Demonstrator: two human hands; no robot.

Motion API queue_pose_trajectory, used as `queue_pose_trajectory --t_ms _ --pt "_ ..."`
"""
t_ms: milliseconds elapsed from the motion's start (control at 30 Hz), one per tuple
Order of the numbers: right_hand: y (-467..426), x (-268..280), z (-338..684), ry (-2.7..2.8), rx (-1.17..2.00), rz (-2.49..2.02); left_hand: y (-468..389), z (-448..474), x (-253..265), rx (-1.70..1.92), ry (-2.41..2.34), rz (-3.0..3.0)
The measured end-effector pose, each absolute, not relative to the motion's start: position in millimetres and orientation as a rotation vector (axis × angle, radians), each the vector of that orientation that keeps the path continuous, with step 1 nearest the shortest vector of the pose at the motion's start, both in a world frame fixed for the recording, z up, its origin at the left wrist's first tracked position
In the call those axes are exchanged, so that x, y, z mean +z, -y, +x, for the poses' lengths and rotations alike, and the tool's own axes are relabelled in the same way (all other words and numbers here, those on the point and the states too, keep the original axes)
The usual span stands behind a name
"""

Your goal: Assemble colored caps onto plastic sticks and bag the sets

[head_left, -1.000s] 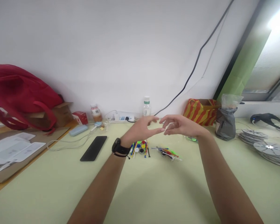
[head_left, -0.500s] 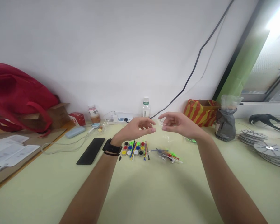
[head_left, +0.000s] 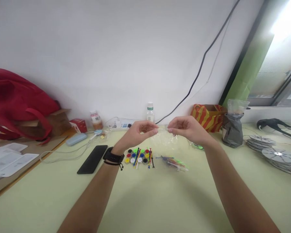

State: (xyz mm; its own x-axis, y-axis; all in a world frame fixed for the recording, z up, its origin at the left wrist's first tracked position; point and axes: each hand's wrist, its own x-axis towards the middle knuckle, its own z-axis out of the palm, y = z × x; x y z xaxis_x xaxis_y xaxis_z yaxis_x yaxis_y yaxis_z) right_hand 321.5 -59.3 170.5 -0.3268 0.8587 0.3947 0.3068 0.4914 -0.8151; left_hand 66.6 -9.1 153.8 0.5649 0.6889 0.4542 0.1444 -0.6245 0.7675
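Note:
A clear plastic bag (head_left: 162, 139) hangs between my hands above the table. My left hand (head_left: 140, 134) pinches its upper edge on one side, and my right hand (head_left: 188, 129) pinches the other side. Below my left hand lies a group of small round discs (head_left: 134, 156) in several colours, with thin coloured plastic sticks (head_left: 149, 157) across and beside them. To their right, a loose pile of similar coloured sticks (head_left: 177, 163) rests on the table, partly covered by clear film. A black watch (head_left: 113, 156) is on my left wrist.
A black phone (head_left: 92, 159) lies to the left, near a power strip (head_left: 122, 125) and a white cable. A bottle (head_left: 150, 111) stands by the wall. At right are a striped bag (head_left: 207, 118), a grey bag (head_left: 232, 129) and stacked grey discs (head_left: 281, 157).
My fingers, parted before, have closed at both sides of the clear bag, which now spreads between them. The view has shifted slightly.

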Motion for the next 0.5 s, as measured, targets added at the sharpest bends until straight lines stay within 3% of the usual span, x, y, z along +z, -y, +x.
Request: queue_pose_trajectory --t_ms 333,500 --pt "56 161 316 1.999 1.075 -0.952 -5 68 149 1.242 -0.723 1.938" --pt "47 156 327 1.907 1.036 -0.953 -16 53 146 1.072 -0.743 1.939"
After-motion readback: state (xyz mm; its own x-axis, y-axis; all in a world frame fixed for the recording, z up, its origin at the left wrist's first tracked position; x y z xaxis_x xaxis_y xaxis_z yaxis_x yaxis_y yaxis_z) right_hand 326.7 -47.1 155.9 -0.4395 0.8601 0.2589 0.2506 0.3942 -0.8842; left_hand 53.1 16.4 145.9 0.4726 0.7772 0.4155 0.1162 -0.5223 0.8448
